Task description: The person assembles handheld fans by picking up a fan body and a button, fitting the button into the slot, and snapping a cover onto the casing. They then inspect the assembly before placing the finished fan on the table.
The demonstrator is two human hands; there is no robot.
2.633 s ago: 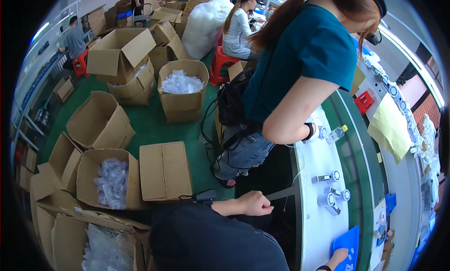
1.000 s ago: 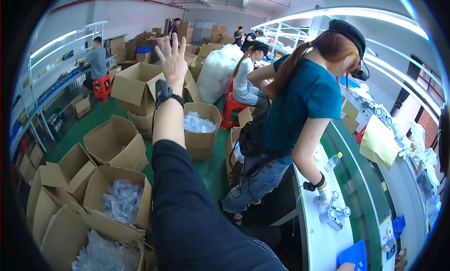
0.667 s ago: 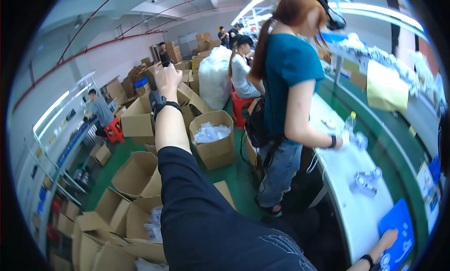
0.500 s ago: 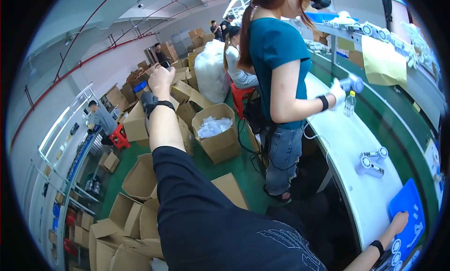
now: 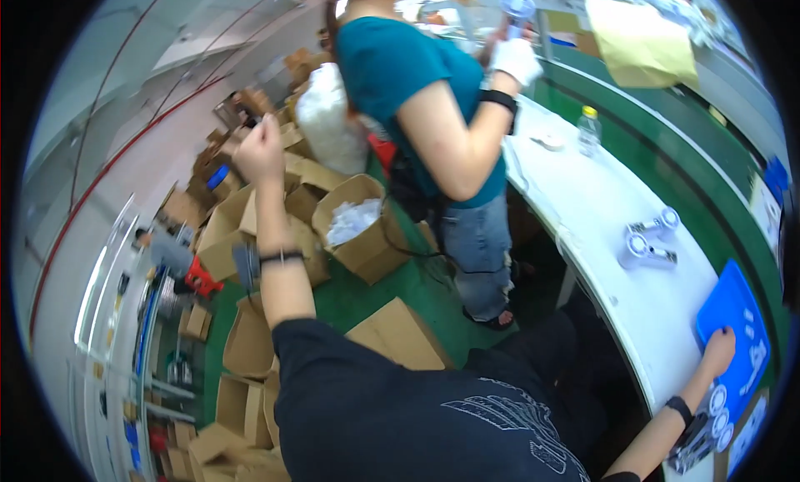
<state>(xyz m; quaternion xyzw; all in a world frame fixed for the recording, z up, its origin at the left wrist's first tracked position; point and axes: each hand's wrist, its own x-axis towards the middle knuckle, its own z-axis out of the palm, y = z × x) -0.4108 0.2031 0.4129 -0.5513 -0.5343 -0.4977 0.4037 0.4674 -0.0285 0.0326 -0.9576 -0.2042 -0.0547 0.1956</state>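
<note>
My left hand point(image 5: 260, 153) is raised at the left, away from the bench, with its fingers curled. Motion blur hides what they hold, if anything. Down at the right, my right hand point(image 5: 720, 350) is at the near-left edge of a blue tray point(image 5: 723, 303), its fingers folded in; what lies in them cannot be seen. Small white parts point(image 5: 755, 364) lie in the tray. Close by my right wrist several grey-and-white round-headed devices point(image 5: 715, 424) lie together. Two similar devices point(image 5: 648, 250) rest farther up the white bench point(image 5: 600, 224).
A person in a teal top point(image 5: 417, 90) stands beside the bench, a gloved hand holding up a round-headed grey device point(image 5: 517, 14). A yellow-capped bottle point(image 5: 589, 134) stands on the bench. Open cardboard boxes point(image 5: 367, 249) crowd the floor at left, near a white sack point(image 5: 327, 119).
The view has shifted. My left hand has turned and stays raised; my right hand remains at the tray. The person in teal has lifted the grey device from over the bench.
</note>
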